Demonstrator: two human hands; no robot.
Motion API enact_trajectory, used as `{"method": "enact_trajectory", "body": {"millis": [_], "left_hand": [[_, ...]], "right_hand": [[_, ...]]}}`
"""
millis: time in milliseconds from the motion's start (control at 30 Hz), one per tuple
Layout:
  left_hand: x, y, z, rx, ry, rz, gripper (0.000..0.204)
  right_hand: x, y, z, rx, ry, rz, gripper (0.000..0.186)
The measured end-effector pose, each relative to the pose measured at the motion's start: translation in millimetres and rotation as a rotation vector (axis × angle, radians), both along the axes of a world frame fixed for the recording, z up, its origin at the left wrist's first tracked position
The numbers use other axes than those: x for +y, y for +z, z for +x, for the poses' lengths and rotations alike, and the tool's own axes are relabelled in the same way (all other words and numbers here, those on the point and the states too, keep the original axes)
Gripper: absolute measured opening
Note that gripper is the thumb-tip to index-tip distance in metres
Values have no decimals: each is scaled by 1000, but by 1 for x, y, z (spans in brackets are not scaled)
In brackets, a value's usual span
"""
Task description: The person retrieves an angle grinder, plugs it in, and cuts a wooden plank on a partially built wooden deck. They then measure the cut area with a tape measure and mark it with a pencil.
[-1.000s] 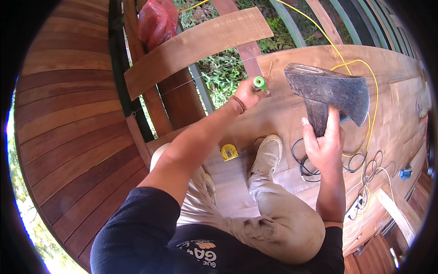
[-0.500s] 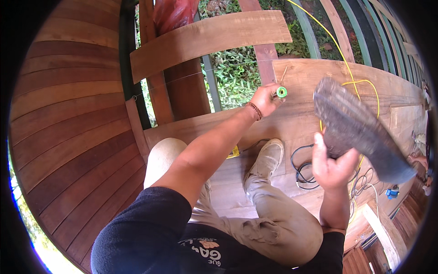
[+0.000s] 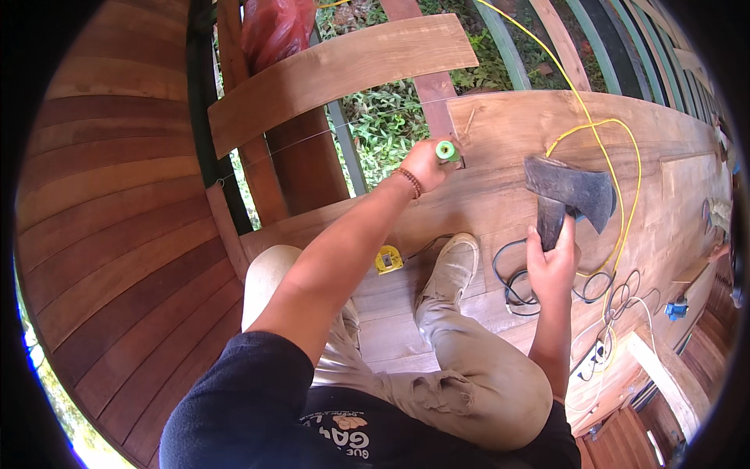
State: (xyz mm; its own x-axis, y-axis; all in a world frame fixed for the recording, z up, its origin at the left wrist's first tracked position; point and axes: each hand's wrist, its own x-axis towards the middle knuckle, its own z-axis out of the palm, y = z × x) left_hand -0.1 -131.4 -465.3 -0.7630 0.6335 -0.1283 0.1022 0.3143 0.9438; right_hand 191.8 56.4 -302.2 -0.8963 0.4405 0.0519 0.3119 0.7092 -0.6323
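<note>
My left hand (image 3: 424,169) is closed around a tool with a round green handle (image 3: 446,152), its butt end facing up. It stands by the near-left end of a wide floorboard (image 3: 531,129); its working end is mostly hidden, so I cannot tell its kind. To the right, my right hand (image 3: 553,266) grips the short dark handle of a hatchet (image 3: 569,190). The worn grey hatchet head is held above the boards, apart from the green handle, its blade edge facing right. A thin pencil-like stick (image 3: 469,121) lies on the board beyond my left hand.
A loose plank (image 3: 344,78) lies across joists, with open gaps over plants. A yellow tape measure (image 3: 387,259) sits by my shoe (image 3: 453,270). Yellow cord (image 3: 598,129) and black cable (image 3: 508,289) cross the floor on the right. A plank wall (image 3: 125,227) rises left.
The hatchet has come down from a raised, blurred position and moved left, closer to the floor. My left hand keeps hold of the green-handled tool. The whole view has shifted slightly.
</note>
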Motion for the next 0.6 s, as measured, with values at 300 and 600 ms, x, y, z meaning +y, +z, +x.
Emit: {"method": "enact_trajectory", "body": {"millis": [300, 600], "left_hand": [[-48, 0, -65, -265, 446, 181, 14], [-71, 19, -61, -207, 135, -582, 31]], "right_hand": [[11, -102, 158, -251, -573, -456, 35], [-51, -191, 292, -498, -1145, -521, 16]]}}
